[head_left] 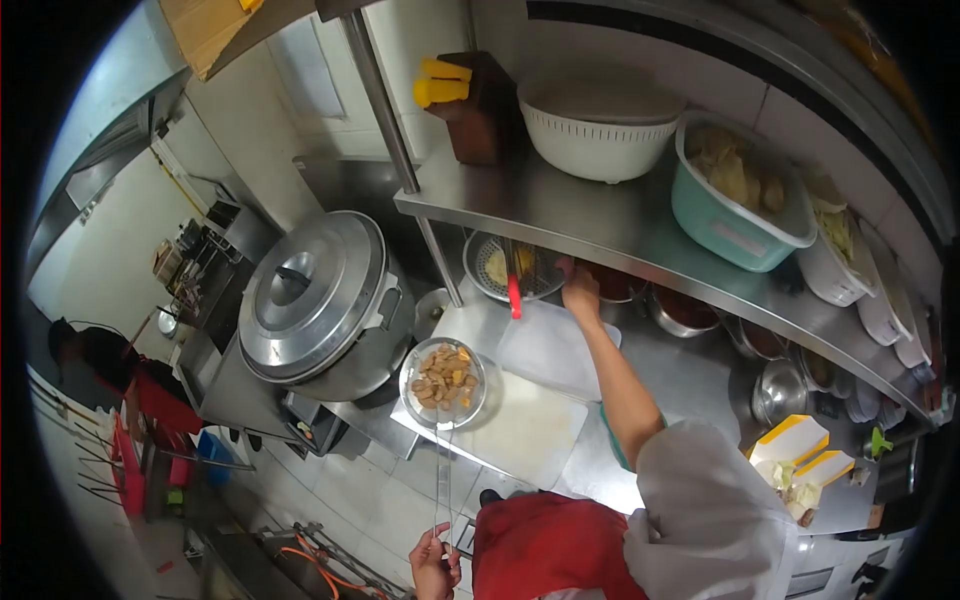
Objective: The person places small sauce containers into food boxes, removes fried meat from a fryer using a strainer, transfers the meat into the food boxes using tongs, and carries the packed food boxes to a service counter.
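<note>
My left hand has its fingers curled about the end of the long wire handle of a strainer, while my right hand is reached out under the shelf, by the near rim of a perforated colander; I cannot tell whether its fingers grip the rim or only rest near it. The strainer's bowl lies straight ahead of my left hand and lower left of my right, over the corner of a white board; I cannot tell if it touches. It carries brown chunks with a few orange ones among them.

I'd judge the strainer light in itself, but the load sits at the far end, so it should pull down on my wrist and twist easily. The thin handle looks stiff, perhaps slick if wet. A firm grip on both wires, or one nearer the bowl, would steady it. The chunks look loose and fairly soft; a tilt could roll them over the rim.
</note>
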Tool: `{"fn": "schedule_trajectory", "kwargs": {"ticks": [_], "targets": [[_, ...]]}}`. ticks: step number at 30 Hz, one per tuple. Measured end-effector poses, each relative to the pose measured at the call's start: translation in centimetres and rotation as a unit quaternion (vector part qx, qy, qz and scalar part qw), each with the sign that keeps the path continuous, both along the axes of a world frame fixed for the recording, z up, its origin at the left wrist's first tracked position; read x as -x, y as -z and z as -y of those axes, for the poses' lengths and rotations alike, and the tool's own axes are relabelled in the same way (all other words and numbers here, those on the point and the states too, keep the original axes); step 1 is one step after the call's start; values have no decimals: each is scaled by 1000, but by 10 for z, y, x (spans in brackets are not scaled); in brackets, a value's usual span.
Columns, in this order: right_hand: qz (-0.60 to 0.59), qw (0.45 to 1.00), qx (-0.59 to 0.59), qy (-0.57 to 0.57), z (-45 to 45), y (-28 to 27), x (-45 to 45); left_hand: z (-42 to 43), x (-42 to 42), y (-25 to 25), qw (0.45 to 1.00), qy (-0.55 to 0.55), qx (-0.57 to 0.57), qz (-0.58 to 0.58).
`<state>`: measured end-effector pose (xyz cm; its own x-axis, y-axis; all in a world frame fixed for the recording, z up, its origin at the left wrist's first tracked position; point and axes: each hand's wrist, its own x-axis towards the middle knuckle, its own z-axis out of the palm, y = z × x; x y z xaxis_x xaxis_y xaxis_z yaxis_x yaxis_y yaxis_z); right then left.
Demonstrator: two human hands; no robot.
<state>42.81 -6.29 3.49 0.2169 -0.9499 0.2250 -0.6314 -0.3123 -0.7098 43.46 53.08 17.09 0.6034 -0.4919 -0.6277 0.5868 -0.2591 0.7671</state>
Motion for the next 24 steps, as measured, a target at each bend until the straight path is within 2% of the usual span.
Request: {"fn": "schedule_trajectory", "kwargs": {"ticks": [2,4,5,9,10,12,13,14,15,17,19,20,24], "targets": [[42,991,113,64,-65,-67,23,3,-3,-1,1000,10,-15,11],[130,972,188,-49,-125,-124,62,7,-12,1,999,17,-21,23],[83,974,208,-37,-169,-164,81,6,-19,0,999,29,-27,19],[219,894,383,-81,-250,-233,128,-10,-55,1,998,66,-14,3],[273,872,403,-55,-253,-243,127,-14,-66,-1,996,80,-28,7],[451,823,344,-34,-256,-298,96,-20,-88,-8,992,109,-56,15],[490,807,323,-66,-259,-339,71,-26,-101,-4,991,125,-41,15],[433,821,368,-51,-261,-369,45,-30,-111,0,990,137,-38,19],[417,806,416,-57,-266,-383,18,-33,-122,3,988,148,-33,24],[266,742,605,-112,-281,-413,-31,-38,-144,4,985,170,-26,23],[210,749,622,-92,-279,-431,-82,-44,-162,12,982,187,-21,22],[193,778,593,-73,-268,-432,-100,-47,-168,17,980,197,-20,19],[166,799,578,-8,-237,-408,-134,-61,-193,20,976,216,31,6]]}}
